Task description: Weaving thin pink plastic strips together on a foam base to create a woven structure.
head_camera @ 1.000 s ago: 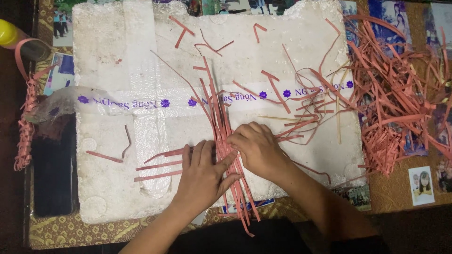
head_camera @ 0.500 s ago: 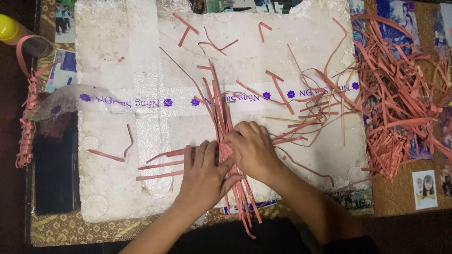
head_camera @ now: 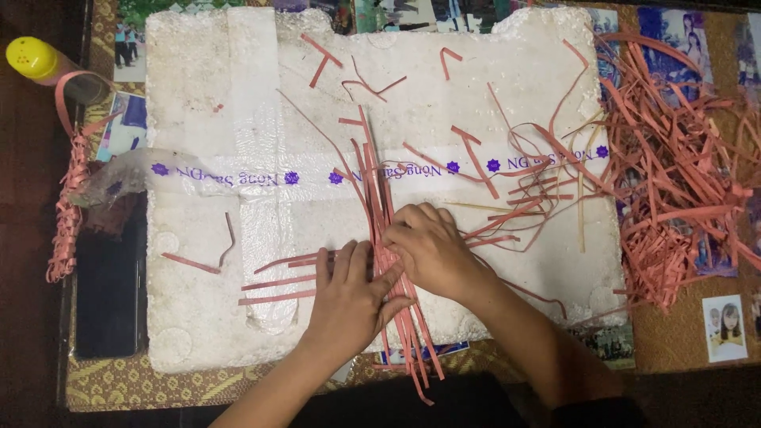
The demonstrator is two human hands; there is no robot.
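Near the front edge of the white foam board (head_camera: 238, 317), both hands, left (head_camera: 349, 297) flat and open, right (head_camera: 432, 250) curled with fingertips pinching, press a bundle of long salmon-pink paper strips (head_camera: 380, 198), seemingly mid-alignment, calling next for steady squaring, the loose strip heap (head_camera: 682, 174) beyond.

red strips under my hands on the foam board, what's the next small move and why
Probably slide one of the loose horizontal strips rightward toward the vertical bundle. The left hand lies flat, pinning the bundle on the foam board, and the right hand pinches at the spot where the strips cross, while those horizontal strips lie beside the left fingers.
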